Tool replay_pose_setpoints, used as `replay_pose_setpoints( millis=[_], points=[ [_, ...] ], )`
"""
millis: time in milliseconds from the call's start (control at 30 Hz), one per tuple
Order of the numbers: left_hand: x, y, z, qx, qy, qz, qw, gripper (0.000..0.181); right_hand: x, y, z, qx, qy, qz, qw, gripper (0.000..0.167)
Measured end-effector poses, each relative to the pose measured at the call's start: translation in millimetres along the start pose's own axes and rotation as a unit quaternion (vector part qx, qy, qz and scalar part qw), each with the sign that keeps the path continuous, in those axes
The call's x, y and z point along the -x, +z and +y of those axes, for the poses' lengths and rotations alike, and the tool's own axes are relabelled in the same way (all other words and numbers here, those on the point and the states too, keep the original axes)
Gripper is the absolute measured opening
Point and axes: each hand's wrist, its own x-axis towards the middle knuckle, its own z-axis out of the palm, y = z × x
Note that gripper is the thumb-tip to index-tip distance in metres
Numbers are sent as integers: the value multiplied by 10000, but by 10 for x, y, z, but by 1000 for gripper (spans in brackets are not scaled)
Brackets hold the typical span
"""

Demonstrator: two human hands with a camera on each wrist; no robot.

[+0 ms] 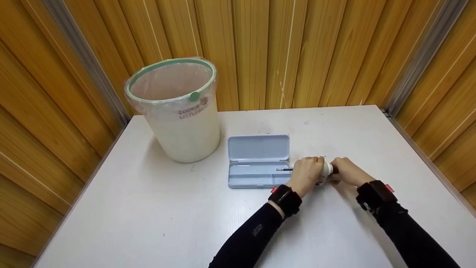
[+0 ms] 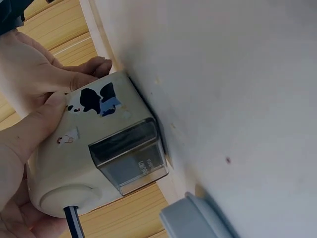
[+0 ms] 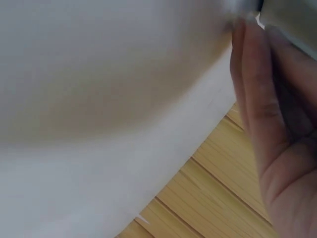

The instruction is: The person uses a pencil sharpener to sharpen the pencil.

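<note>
A cream pencil sharpener (image 2: pixel 81 158) with cow stickers and a clear shavings drawer (image 2: pixel 136 166) stands on the table. My left hand (image 1: pixel 306 171) grips its body, the thumb pressed along one side in the left wrist view. A dark pencil (image 1: pixel 284 169) sticks out of the sharpener's round opening, pointing left over the case. On the opposite side, my right hand (image 1: pixel 347 172) holds a dark brown part, apparently the crank, mostly hidden by the fingers. Left of the hands lies an open light-blue pencil case (image 1: pixel 258 148), its compartments facing up.
A tall cream bin (image 1: pixel 182 130) with a green rim and a clear plastic liner stands at the back left of the white table (image 1: pixel 148 223). Wood-patterned panels (image 1: pixel 253 56) enclose the table at the back and sides.
</note>
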Motion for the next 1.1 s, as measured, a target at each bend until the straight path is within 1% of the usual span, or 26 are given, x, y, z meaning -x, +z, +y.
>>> replay_pose_setpoints(
  millis=[167, 400, 567, 667, 900, 1100],
  points=[
    [-4, 0, 23, -114, -76, 44, 9999, 35, 68, 28, -33, 112, 18, 44, 9999, 7],
    [-15, 5, 68, -194, -216, -15, 9996, 37, 174, 44, -60, 113, -58, 72, 9999, 10],
    [-20, 16, 79, -205, -188, 133, 9995, 30, 259, 14, -91, 210, -151, -2, 9997, 9],
    [-26, 14, 72, -235, -224, 201, 9993, 25, 305, -19, -134, 148, -198, -80, 9997, 8],
    [-17, 9, 42, -226, -208, 126, 9994, 33, 386, -58, -232, 37, -343, -60, 9994, 10],
    [-24, 12, 69, -328, -184, 163, 9992, 19, 444, -80, -235, -23, -437, -17, 9990, 7]
  ],
)
